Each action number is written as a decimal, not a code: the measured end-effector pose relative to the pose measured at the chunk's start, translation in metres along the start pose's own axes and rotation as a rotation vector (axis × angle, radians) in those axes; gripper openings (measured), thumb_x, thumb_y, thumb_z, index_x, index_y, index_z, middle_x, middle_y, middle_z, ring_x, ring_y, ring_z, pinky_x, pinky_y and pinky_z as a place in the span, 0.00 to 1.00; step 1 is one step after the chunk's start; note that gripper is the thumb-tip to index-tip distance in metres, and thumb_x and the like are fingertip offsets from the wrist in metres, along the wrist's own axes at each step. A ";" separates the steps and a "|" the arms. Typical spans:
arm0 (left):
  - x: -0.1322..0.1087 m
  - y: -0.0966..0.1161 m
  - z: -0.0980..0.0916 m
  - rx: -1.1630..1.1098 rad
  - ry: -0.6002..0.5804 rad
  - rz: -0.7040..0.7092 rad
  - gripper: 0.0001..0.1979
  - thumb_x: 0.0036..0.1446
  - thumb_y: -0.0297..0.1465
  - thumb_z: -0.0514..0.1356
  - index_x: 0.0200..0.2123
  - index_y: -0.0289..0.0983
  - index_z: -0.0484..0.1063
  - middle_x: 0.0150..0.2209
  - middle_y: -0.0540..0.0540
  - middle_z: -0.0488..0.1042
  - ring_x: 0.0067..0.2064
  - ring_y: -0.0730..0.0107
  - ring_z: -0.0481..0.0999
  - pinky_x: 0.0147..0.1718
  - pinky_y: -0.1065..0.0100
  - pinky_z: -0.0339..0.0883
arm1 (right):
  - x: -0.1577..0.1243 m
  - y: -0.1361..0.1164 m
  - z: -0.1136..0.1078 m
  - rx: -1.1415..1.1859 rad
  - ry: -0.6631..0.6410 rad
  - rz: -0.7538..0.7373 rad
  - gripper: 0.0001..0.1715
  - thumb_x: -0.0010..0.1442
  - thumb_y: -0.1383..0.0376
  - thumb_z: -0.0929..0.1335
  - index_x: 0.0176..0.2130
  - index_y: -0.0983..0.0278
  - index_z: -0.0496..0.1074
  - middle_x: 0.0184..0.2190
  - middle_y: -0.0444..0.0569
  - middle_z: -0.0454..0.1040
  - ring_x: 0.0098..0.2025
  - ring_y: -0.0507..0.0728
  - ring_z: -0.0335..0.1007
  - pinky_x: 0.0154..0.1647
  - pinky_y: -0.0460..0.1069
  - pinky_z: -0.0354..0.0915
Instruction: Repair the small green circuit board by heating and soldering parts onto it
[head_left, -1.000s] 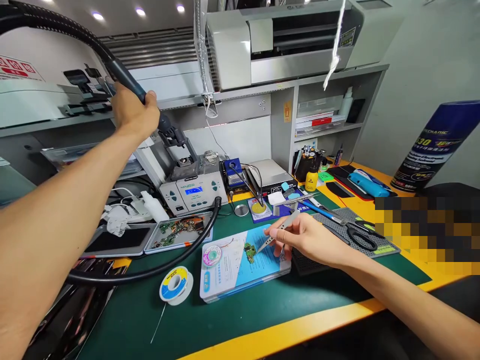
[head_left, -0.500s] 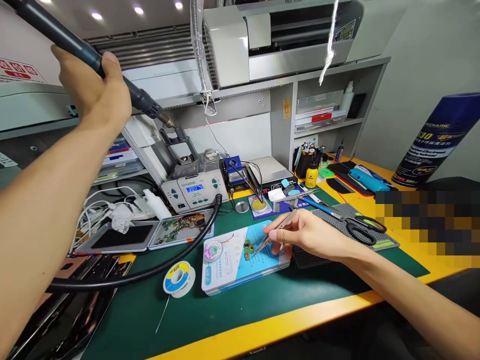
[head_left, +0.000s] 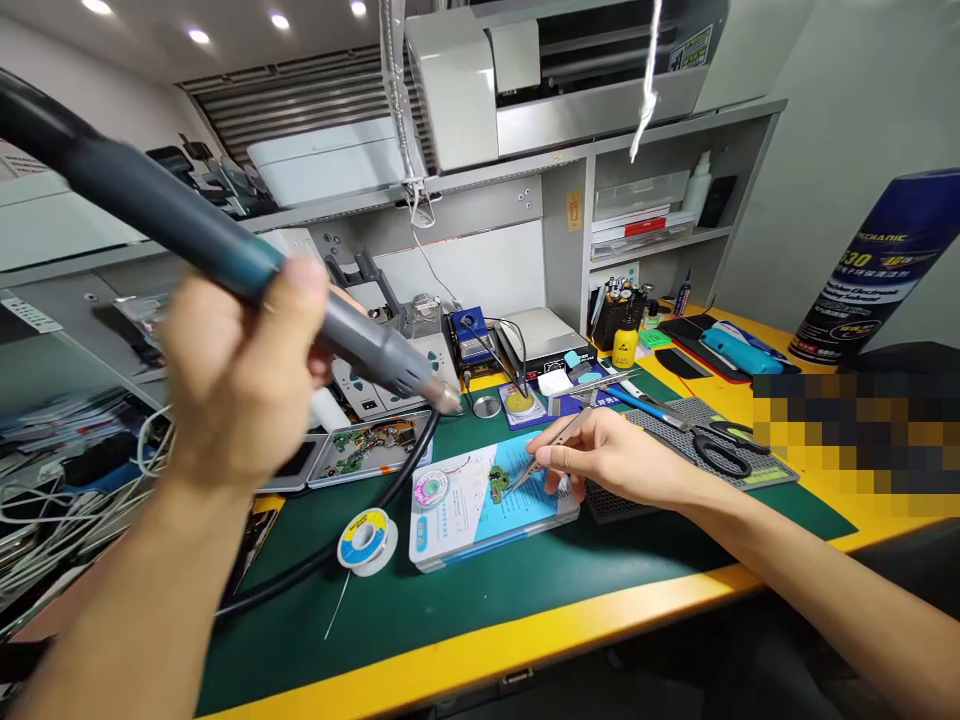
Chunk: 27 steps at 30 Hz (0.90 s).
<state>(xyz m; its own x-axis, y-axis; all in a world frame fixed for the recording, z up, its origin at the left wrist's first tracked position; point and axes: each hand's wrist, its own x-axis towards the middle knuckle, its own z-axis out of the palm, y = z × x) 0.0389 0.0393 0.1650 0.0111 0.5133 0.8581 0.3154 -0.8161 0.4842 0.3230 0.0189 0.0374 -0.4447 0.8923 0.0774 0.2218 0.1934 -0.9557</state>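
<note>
My left hand (head_left: 247,370), blurred by motion, is closed around a hot air gun handpiece (head_left: 360,345). Its metal nozzle points down and right, above the back of the bench. My right hand (head_left: 600,455) pinches metal tweezers (head_left: 536,468), their tips at the right edge of a small green circuit board (head_left: 499,484); whether they touch it I cannot tell. That board lies on a flat white and blue box (head_left: 457,505). A small roll of desoldering wick (head_left: 430,489) rests on the box's left end. To the left, a solder spool (head_left: 367,542) sits on the green mat (head_left: 525,610).
A rework station (head_left: 420,375) stands behind, its black hose (head_left: 300,572) crossing the mat. An open case of board parts (head_left: 367,447) lies left of the box. Black-handled scissors (head_left: 720,452) and a perforated mat (head_left: 645,505) lie right. A spray can (head_left: 870,270) stands far right.
My left hand has brought the hot air gun right, down and closer, away from its holder, toward the box. My right hand and the tweezers have stayed nearly still by the board.
</note>
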 end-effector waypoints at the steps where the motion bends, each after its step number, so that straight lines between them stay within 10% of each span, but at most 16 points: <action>1: -0.013 0.003 0.007 0.019 -0.020 -0.042 0.14 0.66 0.42 0.67 0.34 0.37 0.75 0.22 0.51 0.71 0.21 0.75 0.66 0.15 0.68 0.54 | 0.000 0.000 0.000 -0.004 -0.001 -0.001 0.30 0.62 0.45 0.75 0.25 0.67 0.83 0.33 0.55 0.84 0.32 0.59 0.78 0.26 0.48 0.72; 10: -0.064 -0.012 0.036 0.007 -0.013 -0.095 0.14 0.68 0.46 0.64 0.42 0.41 0.71 0.33 0.49 0.76 0.32 0.67 0.75 0.35 0.62 0.73 | -0.005 -0.001 -0.002 -0.067 -0.001 0.010 0.28 0.63 0.47 0.75 0.24 0.66 0.82 0.32 0.54 0.85 0.32 0.58 0.78 0.27 0.48 0.72; 16: -0.075 -0.021 0.037 -0.037 -0.042 -0.125 0.14 0.68 0.46 0.63 0.44 0.43 0.71 0.33 0.49 0.76 0.33 0.65 0.77 0.33 0.60 0.74 | -0.005 -0.003 -0.003 -0.108 0.020 0.001 0.30 0.65 0.47 0.73 0.23 0.65 0.82 0.38 0.59 0.86 0.41 0.63 0.83 0.31 0.49 0.75; 27: -0.080 -0.026 0.035 -0.063 -0.048 -0.135 0.14 0.68 0.47 0.64 0.46 0.44 0.71 0.33 0.48 0.76 0.33 0.62 0.77 0.30 0.60 0.74 | -0.003 -0.002 -0.001 -0.046 0.129 0.102 0.22 0.65 0.52 0.75 0.27 0.65 0.80 0.26 0.50 0.82 0.22 0.52 0.72 0.24 0.46 0.67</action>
<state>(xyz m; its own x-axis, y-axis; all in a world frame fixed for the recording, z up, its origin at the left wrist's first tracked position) 0.0627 0.0291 0.0778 0.0184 0.6305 0.7760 0.2574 -0.7529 0.6056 0.3249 0.0160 0.0390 -0.3032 0.9527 0.0192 0.3012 0.1149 -0.9466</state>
